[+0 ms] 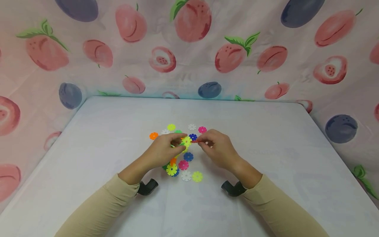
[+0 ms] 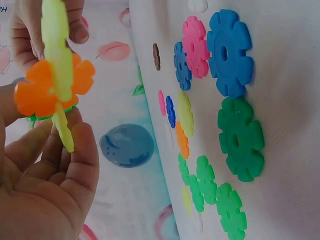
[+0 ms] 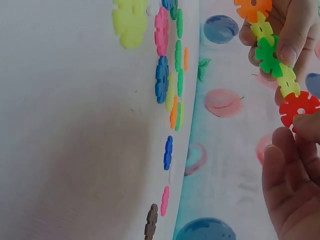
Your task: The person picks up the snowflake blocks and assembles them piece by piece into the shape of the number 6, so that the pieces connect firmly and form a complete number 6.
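Observation:
My left hand point(image 1: 162, 150) grips a chain of slotted plastic discs joined edge to edge. In the right wrist view, the chain runs from an orange disc point(image 3: 253, 8) through a yellow disc, a green disc point(image 3: 268, 56) and another yellow disc point(image 3: 287, 82). Between thumb and fingertips, my right hand point(image 1: 218, 149) pinches a red disc point(image 3: 298, 108), whose edge is right at the yellow disc's end. Seen from the left wrist, an orange disc point(image 2: 30, 92) crosses yellow ones above the left fingers. Both hands are raised over the table, and the left fingers partly hide the chain.
Loose discs lie around and below the hands on the white table point(image 1: 266, 197), among them a pink disc point(image 1: 183, 165), a blue disc point(image 1: 188, 156), a yellow disc point(image 1: 197, 176) and an orange disc point(image 1: 153, 136). A fruit-patterned cloth point(image 1: 189, 65) hangs behind the table.

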Demonstrator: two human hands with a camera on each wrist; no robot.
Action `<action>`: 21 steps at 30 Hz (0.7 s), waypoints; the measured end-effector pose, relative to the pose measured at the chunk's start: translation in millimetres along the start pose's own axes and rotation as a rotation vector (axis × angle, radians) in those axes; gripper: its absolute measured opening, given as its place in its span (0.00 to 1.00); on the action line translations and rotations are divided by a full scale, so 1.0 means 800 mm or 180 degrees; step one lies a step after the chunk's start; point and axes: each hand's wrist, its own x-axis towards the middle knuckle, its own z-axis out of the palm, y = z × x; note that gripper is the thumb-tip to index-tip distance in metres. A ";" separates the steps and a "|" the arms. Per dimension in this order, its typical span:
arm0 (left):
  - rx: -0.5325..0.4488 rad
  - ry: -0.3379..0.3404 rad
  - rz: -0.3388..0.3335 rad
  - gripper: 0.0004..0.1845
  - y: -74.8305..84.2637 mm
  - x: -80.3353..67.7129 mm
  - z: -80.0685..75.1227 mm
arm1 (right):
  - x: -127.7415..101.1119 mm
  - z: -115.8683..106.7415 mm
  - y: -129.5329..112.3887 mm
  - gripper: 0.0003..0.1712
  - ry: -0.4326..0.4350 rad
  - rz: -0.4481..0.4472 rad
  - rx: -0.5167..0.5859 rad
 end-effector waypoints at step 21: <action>0.0366 -0.0082 0.0272 0.22 0.007 -0.002 -0.003 | -0.003 0.005 -0.007 0.08 0.0052 -0.0289 -0.0101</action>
